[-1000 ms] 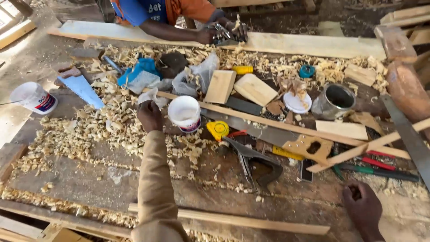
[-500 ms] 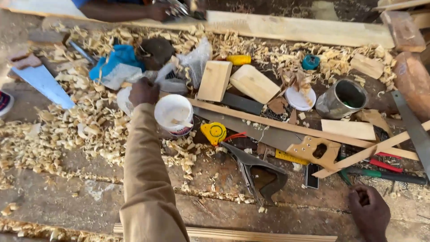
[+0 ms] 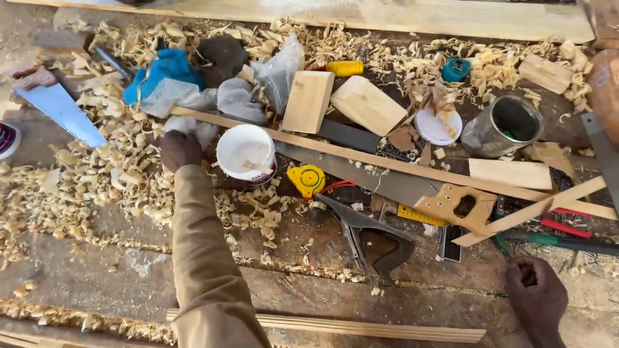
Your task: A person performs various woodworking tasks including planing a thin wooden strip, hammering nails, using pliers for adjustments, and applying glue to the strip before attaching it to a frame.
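Note:
My left hand (image 3: 180, 149) reaches across the workbench in a tan sleeve. Its fingers curl down onto a crumpled white cloth (image 3: 201, 131) just left of a white plastic tub (image 3: 246, 153). My right hand (image 3: 535, 296) rests as a closed fist on the bench near its front right edge, holding nothing. A handsaw with a wooden handle (image 3: 451, 205) and a long thin wood strip (image 3: 387, 164) lie between the two hands. A yellow tape measure (image 3: 308, 180) sits right of the tub.
Wood shavings (image 3: 77, 187) cover the left of the bench. A second saw (image 3: 61, 109), blue cloth (image 3: 164, 67), wood blocks (image 3: 367, 103), a metal can (image 3: 503, 125), a white lid (image 3: 437, 125), a dark hand plane (image 3: 377, 241) and pliers (image 3: 561, 238) lie about. A long plank (image 3: 387, 16) runs along the far edge.
The view has shifted nearer and to the right; the person at the far side is out of view. My left hand stays beside the tub. My right hand has barely moved.

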